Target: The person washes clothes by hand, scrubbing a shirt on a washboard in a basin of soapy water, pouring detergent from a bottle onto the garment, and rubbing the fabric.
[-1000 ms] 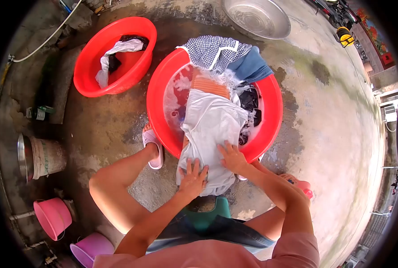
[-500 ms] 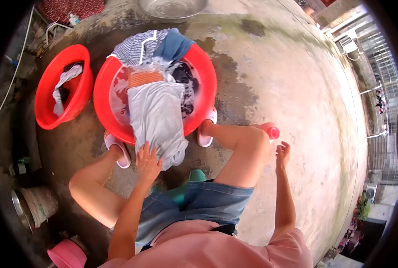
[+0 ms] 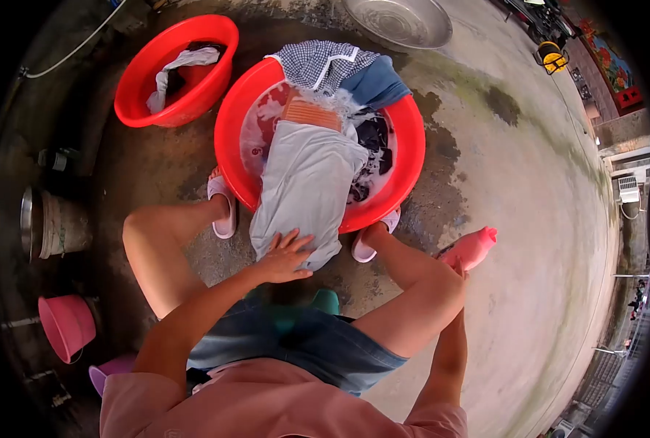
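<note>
A pale grey garment (image 3: 306,186) is draped over an orange washboard (image 3: 312,114) that leans in a large red basin (image 3: 411,157). My left hand (image 3: 285,260) lies on the lower end of this cloth with fingers spread. Out beside my right knee, my right hand (image 3: 460,271) is closed at the lower part of a pink bottle (image 3: 471,249), and some of its fingers are hidden. Suds and dark clothes (image 3: 372,142) fill the basin. A checked cloth (image 3: 317,64) and a blue cloth (image 3: 376,82) hang over its far rim.
To the left stands a smaller red basin (image 3: 219,33) with a grey and dark cloth inside. A metal basin (image 3: 405,22) rests at the back. Buckets, among them a pink one (image 3: 67,328), line the left side. Wet patches mark the concrete floor.
My right hand has come to the pink bottle and closed at it; the bottle now tilts. My left hand stays on the grey garment, its fingers now pointing more rightward. The view has turned.
</note>
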`<state>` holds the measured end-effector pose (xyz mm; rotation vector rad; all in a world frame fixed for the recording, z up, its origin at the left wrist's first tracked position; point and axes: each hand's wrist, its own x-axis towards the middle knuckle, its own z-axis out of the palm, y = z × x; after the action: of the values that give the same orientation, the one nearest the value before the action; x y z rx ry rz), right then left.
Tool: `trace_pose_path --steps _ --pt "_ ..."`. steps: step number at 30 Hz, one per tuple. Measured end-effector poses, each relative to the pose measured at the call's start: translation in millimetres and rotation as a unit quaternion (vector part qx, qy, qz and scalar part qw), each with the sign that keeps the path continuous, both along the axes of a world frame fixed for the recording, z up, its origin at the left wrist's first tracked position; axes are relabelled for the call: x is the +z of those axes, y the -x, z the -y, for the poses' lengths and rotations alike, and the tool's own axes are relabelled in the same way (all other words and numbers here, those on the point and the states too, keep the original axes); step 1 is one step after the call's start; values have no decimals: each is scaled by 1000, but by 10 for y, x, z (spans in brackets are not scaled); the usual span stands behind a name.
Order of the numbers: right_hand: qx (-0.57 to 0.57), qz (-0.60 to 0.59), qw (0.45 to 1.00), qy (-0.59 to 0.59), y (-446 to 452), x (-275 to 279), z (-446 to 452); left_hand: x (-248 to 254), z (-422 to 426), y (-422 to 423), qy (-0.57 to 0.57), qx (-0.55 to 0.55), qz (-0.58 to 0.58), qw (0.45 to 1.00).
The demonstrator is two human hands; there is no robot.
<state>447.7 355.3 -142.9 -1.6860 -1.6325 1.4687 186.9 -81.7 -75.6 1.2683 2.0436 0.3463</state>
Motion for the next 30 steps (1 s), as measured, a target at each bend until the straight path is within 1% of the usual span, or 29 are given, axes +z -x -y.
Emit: trace_pose_path --steps 1,2,3,4,5,6,7,9,10,12,13,16,18,19,21,27,30 --pt "40 15 999 -12 172 251 -32 25 -59 83 -4 45 7 999" --pt "146 -63 987 25 365 611 -8 61 -134 153 -11 87 19 996" --pt "149 27 988 20 587 1058 123 73 -217 194 -19 129 35 991" --pt "273 40 961 -32 750 1451 219 -52 -337 261 -113 229 242 936" --pt "390 153 905 -78 878 1704 199 -171 -461 364 -200 314 431 822" --pt "450 152 874 -108 1076 1963 356 10 -568 486 -217 370 581 692" --pt "508 149 837 -134 1279 2191 604 236 -669 578 -224 410 706 533" --pt "577 240 755 -199 1621 2529 953 350 -865 671 -345 386 701 492" --pt "609 282 705 -231 1781 2649 1107 439 -943 715 -376 396 699 461" --pt "630 322 647 -283 2038 2836 1442 577 -1036 770 -437 415 693 396" --pt "638 341 617 -309 2138 2865 1560 571 -1051 770 -442 433 694 369" --pt "667 391 567 -285 2404 2768 1734 497 -1034 806 -444 493 686 299" --pt "681 399 549 -277 2533 2733 1843 384 -983 787 -428 552 667 260" --pt "688 403 538 -272 2582 2719 1896 312 -943 791 -436 543 675 244" --pt "687 405 536 -279 2648 2706 1988 204 -862 796 -452 525 690 211" --pt "693 412 517 -287 2765 2725 2139 106 -839 755 -451 533 696 165" --pt "694 409 513 -296 2764 2707 2134 64 -862 751 -450 539 691 172"
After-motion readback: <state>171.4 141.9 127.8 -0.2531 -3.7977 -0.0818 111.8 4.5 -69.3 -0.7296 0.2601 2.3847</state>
